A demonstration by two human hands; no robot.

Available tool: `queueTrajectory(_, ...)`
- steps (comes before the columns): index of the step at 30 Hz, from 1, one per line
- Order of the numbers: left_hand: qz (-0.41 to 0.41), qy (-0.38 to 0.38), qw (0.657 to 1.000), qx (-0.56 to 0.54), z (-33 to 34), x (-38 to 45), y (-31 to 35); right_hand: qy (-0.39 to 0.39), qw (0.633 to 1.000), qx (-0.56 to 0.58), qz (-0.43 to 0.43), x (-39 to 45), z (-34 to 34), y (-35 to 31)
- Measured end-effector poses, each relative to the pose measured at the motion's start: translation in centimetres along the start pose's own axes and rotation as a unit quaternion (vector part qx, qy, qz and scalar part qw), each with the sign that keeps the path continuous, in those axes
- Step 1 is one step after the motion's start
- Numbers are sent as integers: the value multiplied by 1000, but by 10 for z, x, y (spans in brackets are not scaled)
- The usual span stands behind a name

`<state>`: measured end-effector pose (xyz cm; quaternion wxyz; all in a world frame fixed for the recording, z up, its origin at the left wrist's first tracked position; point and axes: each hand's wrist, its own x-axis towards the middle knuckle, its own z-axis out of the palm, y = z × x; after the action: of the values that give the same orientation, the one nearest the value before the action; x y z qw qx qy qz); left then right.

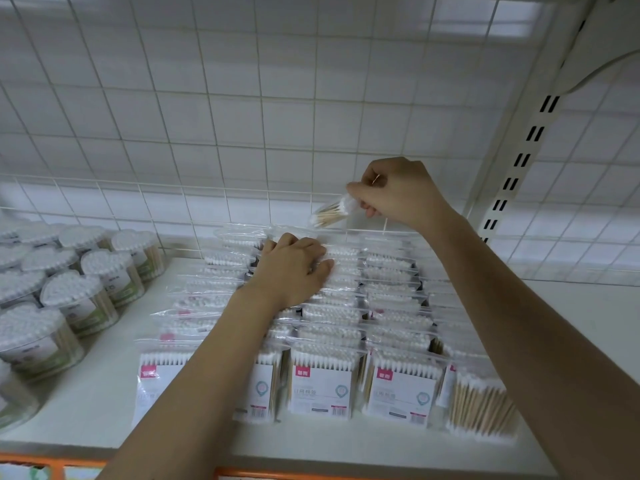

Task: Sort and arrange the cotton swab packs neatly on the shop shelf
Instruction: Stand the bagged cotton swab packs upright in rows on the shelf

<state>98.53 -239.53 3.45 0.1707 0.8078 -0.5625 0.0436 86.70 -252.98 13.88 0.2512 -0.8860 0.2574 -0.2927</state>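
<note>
— Where is the small clear plastic pack of wooden cotton swabs [333, 213] kept?
— It is pinched in the right hand [398, 192], above the back rows of bagged packs [346, 323] on the white shelf [104, 393].
— And the left hand [294, 268]?
— It is laid flat on those rows, fingers relaxed.

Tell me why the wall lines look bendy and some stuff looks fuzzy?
In the head view, the wide lens bows the wire grid and the shelf post; the round tubs at the left edge look soft and smeared; the small swab bag pinched by the right hand is blurred; the packs at the front are sharper; the light is flat and dim.
</note>
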Motion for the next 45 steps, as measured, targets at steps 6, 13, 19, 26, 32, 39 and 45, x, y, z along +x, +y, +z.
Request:
queueTrajectory(6, 4, 0, 1000, -7, 1, 0, -2, 8, 989, -131, -67, 1, -2, 9)
queueTrajectory(13, 7, 7, 1000, 2, 2, 0, -2, 54, 963, -208, -165, -3, 14, 20)
queueTrajectory(19, 8, 7, 1000, 2, 1, -1, -1, 84, 951, -246, -168, 2, 18, 20)
queueTrajectory(26, 5, 3, 1000, 8, 1, -1, 0, 11, 946, -278, -167, 2, 28, 26)
queueTrajectory(32, 4, 2, 1000, 13, 1, -1, 0, -65, 949, -283, -123, 6, 45, 31)
queueTrajectory(39, 8, -1, 1000, 21, 1, 1, 0, -128, 950, -274, -74, 4, 61, 35)
queueTrajectory(45, 16, -10, 999, 34, 0, 2, 1, -179, 961, -206, -51, -1, 62, 38)
